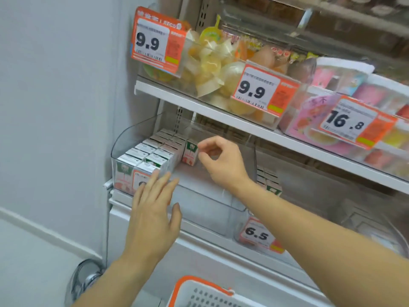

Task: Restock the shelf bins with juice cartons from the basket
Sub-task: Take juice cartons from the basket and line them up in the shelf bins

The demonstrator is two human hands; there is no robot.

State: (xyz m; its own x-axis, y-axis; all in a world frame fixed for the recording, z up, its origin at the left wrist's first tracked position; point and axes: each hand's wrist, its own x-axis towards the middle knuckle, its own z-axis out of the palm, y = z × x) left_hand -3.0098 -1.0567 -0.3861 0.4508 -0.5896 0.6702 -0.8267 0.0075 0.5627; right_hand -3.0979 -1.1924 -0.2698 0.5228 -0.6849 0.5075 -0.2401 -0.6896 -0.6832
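The clear shelf bin (pixel 124 140) is blurred; two carton rows (pixel 152 149) are counted. A lone carton (pixel 190 152) is touched, perhaps pinched, by the right hand (pixel 221 160); the left hand (pixel 152 209) is spread flat, holding nothing.

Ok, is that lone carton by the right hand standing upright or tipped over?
Upright. The lone carton stands on its base on the bin floor, beside the packed rows, right hand at its edge.

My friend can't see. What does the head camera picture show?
A right hand sets a lone juice carton upright in a clear shelf bin beside packed cartons, while the open left hand reaches toward them.
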